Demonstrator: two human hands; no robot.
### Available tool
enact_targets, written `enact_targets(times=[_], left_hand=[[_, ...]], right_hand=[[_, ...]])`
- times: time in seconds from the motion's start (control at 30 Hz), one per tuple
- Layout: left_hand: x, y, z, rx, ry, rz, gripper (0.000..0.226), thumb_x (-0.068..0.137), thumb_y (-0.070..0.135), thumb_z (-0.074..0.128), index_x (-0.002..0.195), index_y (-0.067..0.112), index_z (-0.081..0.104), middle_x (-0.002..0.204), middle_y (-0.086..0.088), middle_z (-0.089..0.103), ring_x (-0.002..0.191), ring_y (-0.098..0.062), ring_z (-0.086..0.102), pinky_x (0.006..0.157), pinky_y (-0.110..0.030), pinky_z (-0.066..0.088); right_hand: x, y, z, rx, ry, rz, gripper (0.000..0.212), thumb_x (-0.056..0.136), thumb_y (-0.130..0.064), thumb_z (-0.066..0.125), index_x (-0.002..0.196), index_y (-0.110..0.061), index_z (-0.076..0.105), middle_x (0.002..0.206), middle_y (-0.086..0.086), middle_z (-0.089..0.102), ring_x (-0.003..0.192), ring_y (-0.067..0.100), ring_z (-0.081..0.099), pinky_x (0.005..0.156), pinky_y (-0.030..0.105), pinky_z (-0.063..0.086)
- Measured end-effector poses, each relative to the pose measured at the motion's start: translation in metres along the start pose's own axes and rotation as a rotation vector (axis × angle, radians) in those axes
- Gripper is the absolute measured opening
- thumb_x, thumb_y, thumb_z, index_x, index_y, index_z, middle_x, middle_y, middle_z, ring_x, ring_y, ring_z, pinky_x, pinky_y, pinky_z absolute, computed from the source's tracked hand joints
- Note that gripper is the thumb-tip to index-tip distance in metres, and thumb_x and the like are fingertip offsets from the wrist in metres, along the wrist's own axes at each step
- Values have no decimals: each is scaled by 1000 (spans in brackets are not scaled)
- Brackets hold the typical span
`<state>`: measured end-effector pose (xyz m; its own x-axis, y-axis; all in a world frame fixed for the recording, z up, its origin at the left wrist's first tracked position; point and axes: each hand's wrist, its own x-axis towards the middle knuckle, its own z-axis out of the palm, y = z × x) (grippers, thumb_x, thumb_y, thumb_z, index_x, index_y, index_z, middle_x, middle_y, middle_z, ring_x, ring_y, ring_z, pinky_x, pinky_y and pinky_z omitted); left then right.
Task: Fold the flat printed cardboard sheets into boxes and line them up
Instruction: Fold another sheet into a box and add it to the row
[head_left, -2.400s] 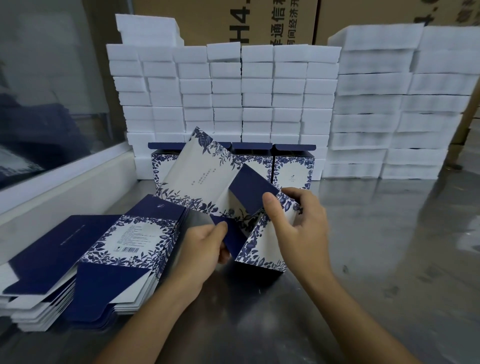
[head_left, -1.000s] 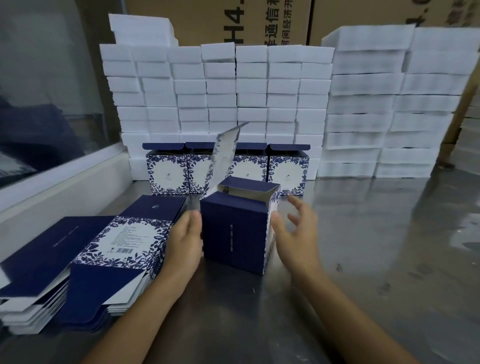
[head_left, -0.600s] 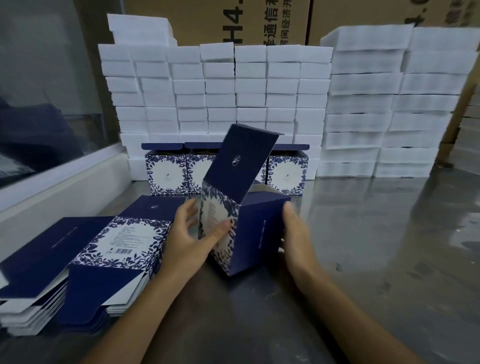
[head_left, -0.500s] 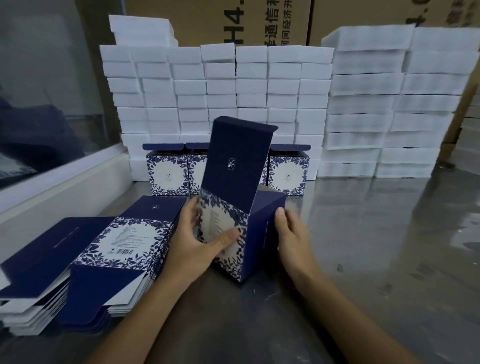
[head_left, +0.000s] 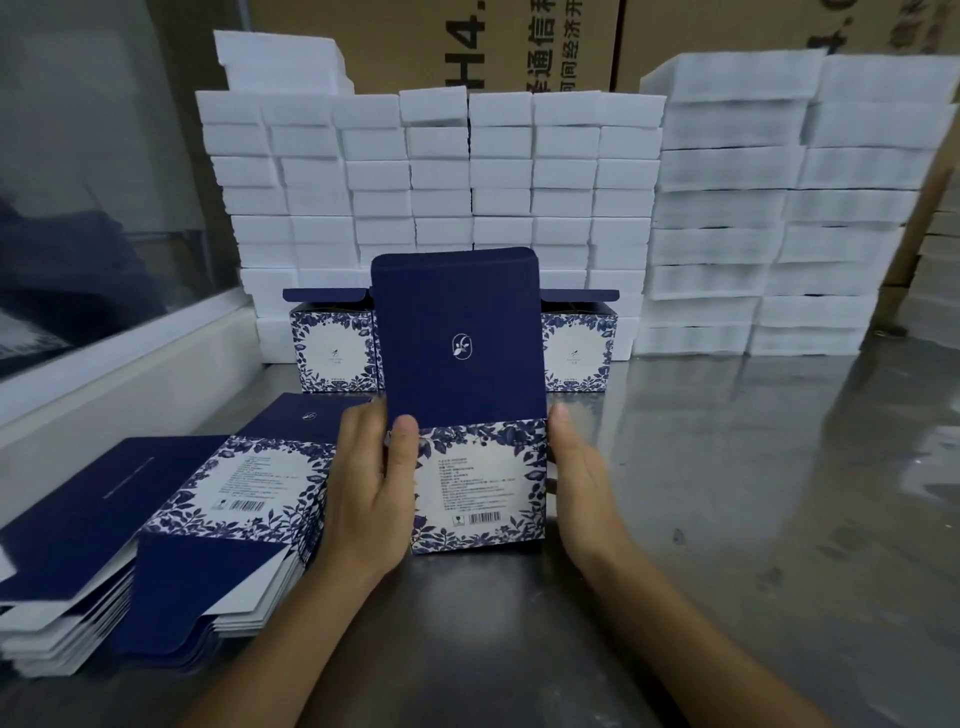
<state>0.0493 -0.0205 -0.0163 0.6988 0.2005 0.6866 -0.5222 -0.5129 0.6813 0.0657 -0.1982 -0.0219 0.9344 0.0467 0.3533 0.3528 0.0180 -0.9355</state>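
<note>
- Your left hand (head_left: 371, 499) grips the left side of the box (head_left: 480, 488): the thumb lies across the printed front face and the fingers wrap round the left wall.
- Your right hand (head_left: 582, 483) lies flat and straight-fingered against the box's right wall, pressing it rather than curling round it.
- The box stands upright on the counter (head_left: 727, 493), between your hands and near the middle of it, barcode panel facing you.
- Its dark blue lid flap (head_left: 457, 338) sticks straight up (small white emblem at its centre), not folded down.
- Just left of your left hand, at the counter's left edge, lies the stack of flat sheets (head_left: 156, 540), the top one showing its leaf border and barcode.
- Behind the lid flap, toward the counter's far edge, folded boxes stand in a row (head_left: 332, 348) with their lids open; the flap hides the middle ones.
- Behind that row, white foam blocks (head_left: 441, 171) are piled in columns, with wider piles to the right.
- Brown cartons (head_left: 493, 41) with printed lettering stand behind the foam.
</note>
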Motion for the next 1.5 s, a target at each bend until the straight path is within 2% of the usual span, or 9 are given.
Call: enact_targets(times=[0.07,0.23,0.37,0.53,0.63,0.83,0.97,1.1,1.5], left_hand=[[1,2,0,42,12,44,33,97,53,30,106,35,55,102,5,52,93,6,51,76,-1,35],[-1,7,2,166,35,133,44,98,44,32,105,10,60,110,1,52,96,11,48,76,1,33],[-1,9,3,182,37,150,39,99,42,34,110,14,59,120,8,51,99,12,49,78,-2,36],[-3,9,2,128,99,77,35,97,47,40,127,29,40,110,21,58,93,-1,61,72,-27,52],[-4,12,2,158,104,119,44,98,41,42,140,34,31,125,34,45,105,15,52,81,-13,45],[-2,10,2,251,68,197,44,100,38,34,123,10,61,127,-5,57,113,0,46,90,-3,31],[-4,11,4,267,81,202,45,99,40,37,122,10,62,123,-4,51,103,5,43,80,-14,40],[-8,14,9,264,43,212,46,101,36,34,129,12,60,125,-2,51,104,-1,48,78,-26,45],[-11,25,11,287,49,172,49,99,37,32,124,11,66,123,-4,58,102,-20,62,70,-37,55]], right_hand=[[1,1,1,-7,4,-31,69,84,-83,38,126,-37,67,122,-17,70,118,1,62,103,32,47],[3,3,4,-36,113,-133,35,97,-54,48,125,-37,61,115,-21,69,108,-4,63,85,11,48],[1,-3,3,-163,148,-260,43,100,-44,50,140,-55,39,125,-30,55,115,3,60,87,17,52],[-4,-7,6,-370,242,-382,53,97,-40,52,149,-35,43,121,-32,49,111,7,59,88,32,55],[-5,-11,5,-390,277,-363,51,95,-43,52,141,-22,55,114,-24,53,105,9,61,86,42,57],[-7,-15,6,-493,332,-373,49,94,-48,51,128,-17,65,111,-16,52,100,10,61,79,42,57],[-7,-17,9,-677,388,-548,41,96,-38,51,123,-13,70,121,7,57,108,24,59,84,46,53],[-14,-19,23,-838,389,-687,23,92,-24,66,112,-18,76,122,12,62,107,31,61,86,50,47],[-22,-28,41,-749,306,-513,15,91,-18,71,104,-25,76,131,5,58,124,30,53,92,62,43]])
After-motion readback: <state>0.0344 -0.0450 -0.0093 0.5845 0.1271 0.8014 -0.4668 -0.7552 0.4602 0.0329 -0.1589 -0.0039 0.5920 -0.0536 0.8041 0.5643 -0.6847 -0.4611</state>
